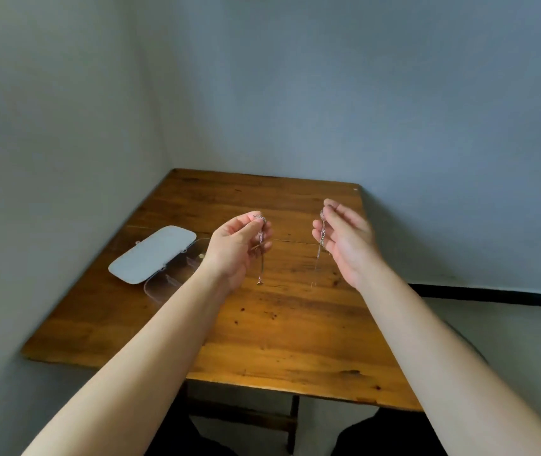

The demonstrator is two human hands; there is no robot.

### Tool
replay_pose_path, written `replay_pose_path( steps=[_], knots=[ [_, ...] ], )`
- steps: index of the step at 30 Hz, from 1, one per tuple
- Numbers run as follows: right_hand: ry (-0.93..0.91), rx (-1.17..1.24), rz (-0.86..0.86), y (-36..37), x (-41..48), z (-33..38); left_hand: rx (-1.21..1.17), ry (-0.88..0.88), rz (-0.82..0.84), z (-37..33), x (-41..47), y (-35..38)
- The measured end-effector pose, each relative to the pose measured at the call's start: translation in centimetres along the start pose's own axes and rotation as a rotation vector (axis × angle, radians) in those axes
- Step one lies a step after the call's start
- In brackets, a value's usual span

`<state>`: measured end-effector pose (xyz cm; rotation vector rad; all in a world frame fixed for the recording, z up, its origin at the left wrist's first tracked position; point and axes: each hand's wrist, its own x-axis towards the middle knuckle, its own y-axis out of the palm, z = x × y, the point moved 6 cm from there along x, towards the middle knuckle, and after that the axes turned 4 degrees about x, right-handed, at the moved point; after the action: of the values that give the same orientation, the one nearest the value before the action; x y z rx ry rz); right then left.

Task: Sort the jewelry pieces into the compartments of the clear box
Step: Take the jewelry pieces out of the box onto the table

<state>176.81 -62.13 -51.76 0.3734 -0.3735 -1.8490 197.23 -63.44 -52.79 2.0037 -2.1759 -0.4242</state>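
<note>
Both hands are raised above the wooden table [282, 327]. My left hand [236, 248] pinches a thin silver chain [261, 258] that hangs straight down and ends in a small pendant. My right hand [344, 241] pinches a second fine silver chain [319, 255], also dangling above the tabletop. The clear box [177, 274] lies on the table to the left, partly hidden behind my left forearm. Its lid [152, 255] is swung open toward the wall. Dividers and a small gold piece [201, 256] show inside.
The table stands in a corner, with grey walls close along its left and far sides. A dark stripe runs along the floor at the right. My knees show below the table's near edge.
</note>
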Motion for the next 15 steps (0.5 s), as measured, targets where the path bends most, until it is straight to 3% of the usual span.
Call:
replay_pose_path(
  steps=[4,7,11,15],
  knots=[
    [0.054,-0.097,-0.095,-4.0,-0.2,-2.6,0.068,-0.102,-0.038,5.7,-0.2,1.4],
    [0.111,-0.172,-0.164,-6.5,-0.6,-5.5,0.301,-0.098,-0.129,9.7,-0.6,0.2],
    [0.049,-0.521,-0.164,-8.9,-1.3,-8.7,1.064,0.187,-0.147,10.7,-1.5,-1.9],
    [-0.188,-0.985,-0.074,-9.3,-2.1,-9.8,1.297,0.432,-0.051,11.1,-2.2,-2.4]
  ],
)
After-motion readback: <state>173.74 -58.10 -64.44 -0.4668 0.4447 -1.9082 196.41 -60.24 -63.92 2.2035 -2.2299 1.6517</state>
